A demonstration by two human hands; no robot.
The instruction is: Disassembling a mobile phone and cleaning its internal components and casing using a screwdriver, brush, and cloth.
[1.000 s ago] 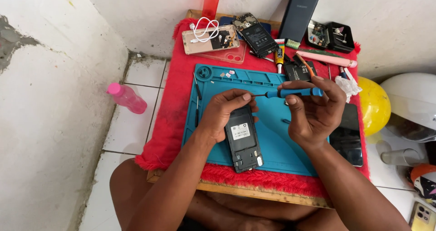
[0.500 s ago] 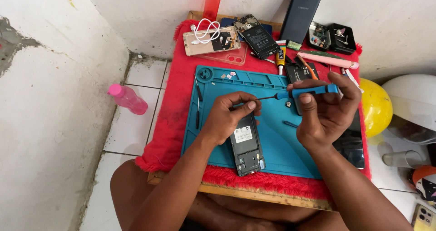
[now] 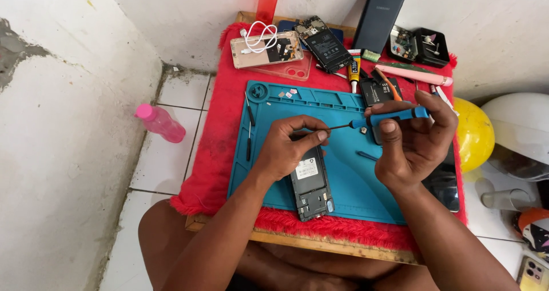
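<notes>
Blue mat on a red-covered tabletop, white walls, tiled floor.
Right hand clamped on screwdriver, lying crosswise, tip left; left hand pinches the tip above the opened phone.

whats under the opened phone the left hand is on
The opened phone lies on a blue mat, which lies on red cloth. The left hand covers the phone's top end.

Screwdriver above opened phone
</notes>
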